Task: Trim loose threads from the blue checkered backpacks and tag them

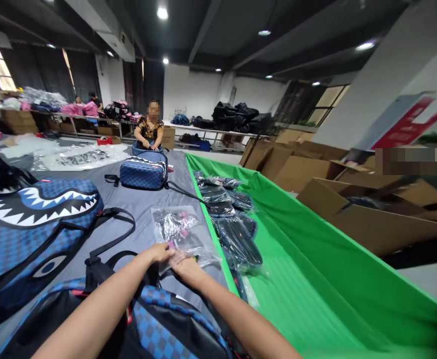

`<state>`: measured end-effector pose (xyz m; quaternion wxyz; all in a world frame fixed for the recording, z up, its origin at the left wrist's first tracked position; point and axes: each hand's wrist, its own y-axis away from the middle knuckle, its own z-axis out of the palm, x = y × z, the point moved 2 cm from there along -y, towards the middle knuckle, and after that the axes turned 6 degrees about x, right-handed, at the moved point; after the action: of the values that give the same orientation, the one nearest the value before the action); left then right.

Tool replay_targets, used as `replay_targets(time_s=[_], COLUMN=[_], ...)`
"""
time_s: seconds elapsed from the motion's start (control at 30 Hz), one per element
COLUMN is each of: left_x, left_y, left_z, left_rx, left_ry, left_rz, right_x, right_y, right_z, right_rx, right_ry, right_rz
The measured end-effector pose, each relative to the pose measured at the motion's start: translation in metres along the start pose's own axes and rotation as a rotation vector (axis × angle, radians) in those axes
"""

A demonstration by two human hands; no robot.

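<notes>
A clear plastic bag (199, 244) with dark print and pink marks lies on the grey cloth-covered table. My left hand (162, 253) pinches the bag's near edge. Close beside it, my right hand (187, 269) is closed on the same edge, its fingertips partly hidden. Under my forearms lies a blue-and-black checkered backpack (166, 321) with black straps. To the left is another checkered backpack (46, 219) with a shark-mouth design. Farther along the table stands a third blue backpack (143, 170).
A green-lined trough (296, 269) runs along the table's right side, holding several plastic-wrapped packs (236, 239). Open cardboard boxes (375, 219) stand beyond it. A person (150, 130) works at the far table end; another person is partly visible at right. Plastic sheets (79, 157) lie at far left.
</notes>
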<state>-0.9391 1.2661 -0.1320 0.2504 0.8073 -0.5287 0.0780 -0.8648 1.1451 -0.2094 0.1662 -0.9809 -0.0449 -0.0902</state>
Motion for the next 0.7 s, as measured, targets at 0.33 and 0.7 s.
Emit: replay_targets(time_s=[0.33, 0.7], left_x=[-0.03, -0.009], left_y=[-0.028, 0.06], left_z=[0.03, -0.032], left_rx=[0.082, 0.497], left_ry=[-0.088, 0.052], left_rz=[-0.148, 0.088], right_x=[0.009, 0.013], right_y=[0.022, 0.021], right_z=[0.021, -0.02], right_rx=[0.022, 0.081], right_ry=[-0.194, -0.298], right_rz=[0.148, 0.218])
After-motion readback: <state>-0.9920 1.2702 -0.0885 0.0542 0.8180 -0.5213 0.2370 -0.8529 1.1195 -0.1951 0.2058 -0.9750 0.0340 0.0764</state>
